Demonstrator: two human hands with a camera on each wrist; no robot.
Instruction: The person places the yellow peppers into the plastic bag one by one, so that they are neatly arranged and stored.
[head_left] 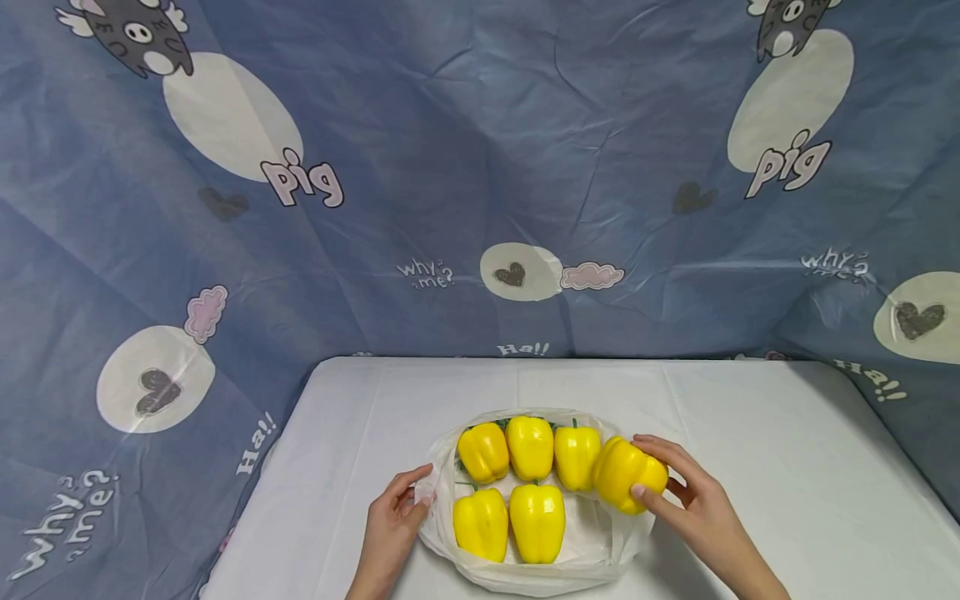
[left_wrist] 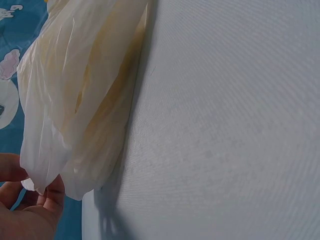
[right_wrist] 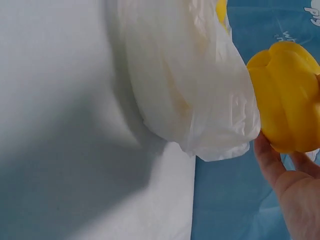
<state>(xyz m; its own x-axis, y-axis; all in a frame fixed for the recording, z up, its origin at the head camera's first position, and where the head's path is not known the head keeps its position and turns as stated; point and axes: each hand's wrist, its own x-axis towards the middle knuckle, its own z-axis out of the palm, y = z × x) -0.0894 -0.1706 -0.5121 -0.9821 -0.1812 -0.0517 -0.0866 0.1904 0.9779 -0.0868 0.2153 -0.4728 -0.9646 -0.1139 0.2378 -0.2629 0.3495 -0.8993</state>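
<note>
A white plastic bag (head_left: 525, 581) sits with its mouth spread wide on the table. Inside stand yellow bell peppers, three in a back row (head_left: 530, 447) and two in front (head_left: 537, 523). My left hand (head_left: 392, 525) pinches the bag's left rim between thumb and fingers. In the left wrist view the thin bag wall (left_wrist: 65, 110) hangs over the fingertips. Another yellow bell pepper (head_left: 628, 475) is in the grip of my right hand (head_left: 701, 508), over the bag's right rim. The right wrist view has this pepper (right_wrist: 285, 100) raised beside the bag's edge.
A white-covered table (head_left: 360, 417) extends around the bag on all sides. Behind it and at both sides hangs a blue cloth (head_left: 465, 167) printed with pigs, hearts and words.
</note>
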